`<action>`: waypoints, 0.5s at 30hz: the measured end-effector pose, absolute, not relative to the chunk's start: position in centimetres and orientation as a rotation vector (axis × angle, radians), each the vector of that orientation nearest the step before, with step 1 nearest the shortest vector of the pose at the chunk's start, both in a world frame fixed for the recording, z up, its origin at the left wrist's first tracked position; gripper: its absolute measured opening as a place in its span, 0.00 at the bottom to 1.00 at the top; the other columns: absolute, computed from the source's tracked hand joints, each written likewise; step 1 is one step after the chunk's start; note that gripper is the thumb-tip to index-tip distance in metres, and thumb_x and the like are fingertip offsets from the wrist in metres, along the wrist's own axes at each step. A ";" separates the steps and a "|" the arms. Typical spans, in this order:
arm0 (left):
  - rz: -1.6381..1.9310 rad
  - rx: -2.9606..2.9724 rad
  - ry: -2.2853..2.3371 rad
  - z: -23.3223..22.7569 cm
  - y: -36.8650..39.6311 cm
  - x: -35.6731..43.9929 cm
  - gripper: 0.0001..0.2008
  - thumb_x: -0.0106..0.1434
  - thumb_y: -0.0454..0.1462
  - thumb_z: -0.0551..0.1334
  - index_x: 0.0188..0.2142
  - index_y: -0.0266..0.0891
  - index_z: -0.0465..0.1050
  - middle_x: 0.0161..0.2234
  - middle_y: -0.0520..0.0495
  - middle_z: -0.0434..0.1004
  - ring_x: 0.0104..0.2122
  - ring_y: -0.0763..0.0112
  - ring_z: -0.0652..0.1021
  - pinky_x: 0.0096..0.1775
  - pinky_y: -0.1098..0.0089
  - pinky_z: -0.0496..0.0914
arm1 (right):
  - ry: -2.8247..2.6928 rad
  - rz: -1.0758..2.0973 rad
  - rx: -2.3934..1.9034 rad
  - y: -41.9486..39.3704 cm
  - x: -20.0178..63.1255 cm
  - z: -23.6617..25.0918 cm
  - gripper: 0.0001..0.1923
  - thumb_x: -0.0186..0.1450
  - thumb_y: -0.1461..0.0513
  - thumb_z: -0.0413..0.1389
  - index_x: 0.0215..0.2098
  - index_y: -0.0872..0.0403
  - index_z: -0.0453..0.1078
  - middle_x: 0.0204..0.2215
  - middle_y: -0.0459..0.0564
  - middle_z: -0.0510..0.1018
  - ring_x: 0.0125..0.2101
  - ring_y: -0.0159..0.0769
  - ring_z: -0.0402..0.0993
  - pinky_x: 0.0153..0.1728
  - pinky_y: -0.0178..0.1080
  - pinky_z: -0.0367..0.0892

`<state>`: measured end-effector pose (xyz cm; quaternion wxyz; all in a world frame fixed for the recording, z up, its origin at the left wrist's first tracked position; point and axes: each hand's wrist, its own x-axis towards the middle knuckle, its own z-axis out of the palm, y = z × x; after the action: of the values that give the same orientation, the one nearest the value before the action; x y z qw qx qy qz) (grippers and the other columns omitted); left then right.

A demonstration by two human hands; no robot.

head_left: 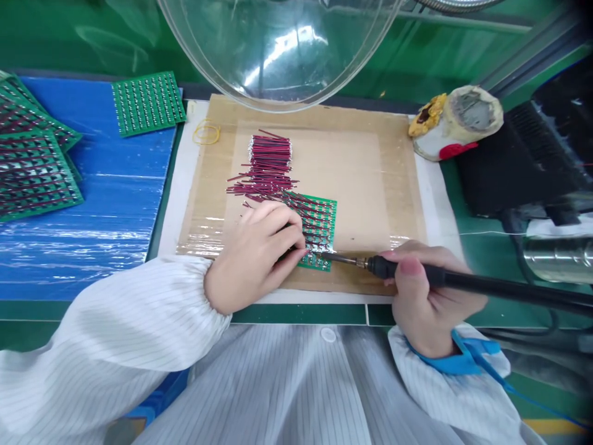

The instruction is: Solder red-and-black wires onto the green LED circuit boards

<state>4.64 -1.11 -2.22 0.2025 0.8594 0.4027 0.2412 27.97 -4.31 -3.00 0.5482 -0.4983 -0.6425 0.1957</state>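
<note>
- Sleeves in white stripe fill the frame's bottom; our left hand (259, 250) pinches a wire onto the green board (319, 230) at centre.
- Our right hand (428, 296) grips the soldering iron (407, 271), tip touching the board's lower edge.
- We should keep the tip steady and brief.
- Loose red wires (269, 167) lie above.

A glossy taped cardboard mat (361, 161) is being shown on the desk (301, 314). A matt black iron (463, 281) with a metal tip is being seen, a green board (319, 225), a shiny blue plastic sheet (120, 204), and a clear glossy dome (278, 49).
</note>
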 end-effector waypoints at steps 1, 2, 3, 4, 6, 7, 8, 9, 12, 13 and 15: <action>0.669 2.398 1.127 -2.2 -1.1 4.7 0.06 0.67 0.35 0.57 0.35 0.38 0.71 0.41 0.46 0.71 0.44 0.62 0.69 0.47 0.58 0.64 | -1.528 0.477 -1.166 -4.3 28.0 -3.0 0.04 0.60 0.67 0.59 0.31 0.53 0.75 0.22 0.43 0.76 0.21 0.28 0.71 0.20 0.33 0.64; 0.665 2.398 1.129 -2.2 -1.1 4.7 0.06 0.67 0.35 0.57 0.35 0.38 0.70 0.40 0.46 0.71 0.44 0.63 0.69 0.47 0.58 0.64 | -1.536 0.489 -1.154 -4.3 28.0 -3.1 0.04 0.60 0.67 0.59 0.32 0.53 0.75 0.23 0.43 0.76 0.21 0.28 0.71 0.21 0.34 0.65; 0.660 2.399 1.130 -2.2 -1.1 4.7 0.06 0.67 0.35 0.57 0.35 0.38 0.70 0.40 0.46 0.71 0.44 0.63 0.69 0.47 0.59 0.64 | -1.543 0.496 -1.146 -4.3 28.0 -3.1 0.04 0.60 0.67 0.59 0.32 0.53 0.75 0.23 0.43 0.76 0.21 0.28 0.71 0.21 0.34 0.65; 0.658 2.400 1.131 -2.2 -1.1 4.7 0.06 0.67 0.35 0.56 0.35 0.38 0.70 0.40 0.46 0.71 0.44 0.63 0.69 0.46 0.59 0.64 | -1.541 0.491 -1.138 -4.3 28.0 -3.2 0.04 0.60 0.67 0.59 0.32 0.53 0.75 0.23 0.43 0.76 0.21 0.28 0.70 0.20 0.34 0.64; 0.657 2.404 1.131 -2.2 -1.1 4.7 0.06 0.67 0.35 0.56 0.34 0.38 0.70 0.40 0.46 0.72 0.43 0.63 0.69 0.45 0.59 0.64 | -1.504 0.460 -1.137 -4.3 27.8 -3.2 0.03 0.60 0.66 0.59 0.30 0.53 0.75 0.22 0.43 0.76 0.20 0.29 0.70 0.18 0.34 0.63; 0.656 2.404 1.131 -2.1 -1.1 4.7 0.06 0.67 0.35 0.56 0.34 0.38 0.70 0.40 0.46 0.72 0.43 0.63 0.69 0.45 0.59 0.63 | -1.476 0.433 -1.134 -4.2 27.7 -3.3 0.03 0.61 0.65 0.59 0.29 0.53 0.75 0.22 0.44 0.76 0.19 0.28 0.69 0.17 0.34 0.62; 0.655 2.402 1.132 -2.1 -1.1 4.7 0.06 0.67 0.35 0.56 0.34 0.38 0.70 0.40 0.46 0.72 0.43 0.63 0.69 0.45 0.60 0.63 | -1.447 0.405 -1.132 -4.2 27.6 -3.3 0.04 0.61 0.65 0.58 0.29 0.53 0.74 0.21 0.44 0.75 0.18 0.28 0.68 0.17 0.34 0.62; 0.655 2.399 1.133 -2.1 -1.1 4.6 0.06 0.67 0.35 0.56 0.34 0.38 0.70 0.40 0.46 0.72 0.43 0.63 0.69 0.45 0.60 0.63 | -1.425 0.386 -1.133 -4.2 27.6 -3.3 0.04 0.61 0.64 0.59 0.28 0.53 0.74 0.21 0.43 0.75 0.18 0.28 0.68 0.16 0.34 0.62; 0.649 2.387 1.138 -2.0 -1.0 4.6 0.06 0.67 0.35 0.56 0.35 0.38 0.70 0.41 0.46 0.71 0.43 0.63 0.69 0.45 0.60 0.64 | -1.440 0.407 -1.178 -4.1 27.6 -3.3 0.03 0.61 0.64 0.59 0.29 0.54 0.74 0.21 0.44 0.75 0.20 0.29 0.70 0.20 0.34 0.65; 0.645 2.383 1.139 -2.0 -1.0 4.6 0.06 0.67 0.35 0.56 0.35 0.38 0.70 0.41 0.46 0.71 0.43 0.63 0.69 0.45 0.60 0.64 | -1.462 0.430 -1.196 -4.2 27.7 -3.3 0.03 0.61 0.65 0.59 0.30 0.54 0.74 0.22 0.44 0.76 0.21 0.29 0.71 0.21 0.34 0.66; 0.631 2.375 1.141 -1.9 -1.0 4.6 0.07 0.68 0.35 0.56 0.34 0.38 0.71 0.40 0.46 0.71 0.43 0.63 0.69 0.45 0.60 0.63 | -1.501 0.453 -1.201 -4.2 27.9 -3.2 0.02 0.61 0.65 0.59 0.31 0.54 0.75 0.23 0.44 0.77 0.22 0.29 0.72 0.22 0.34 0.66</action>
<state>4.64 -0.95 -1.89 0.2144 0.8562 0.4113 0.2274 27.87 -4.20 -3.20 0.5506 -0.5077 -0.6344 0.1914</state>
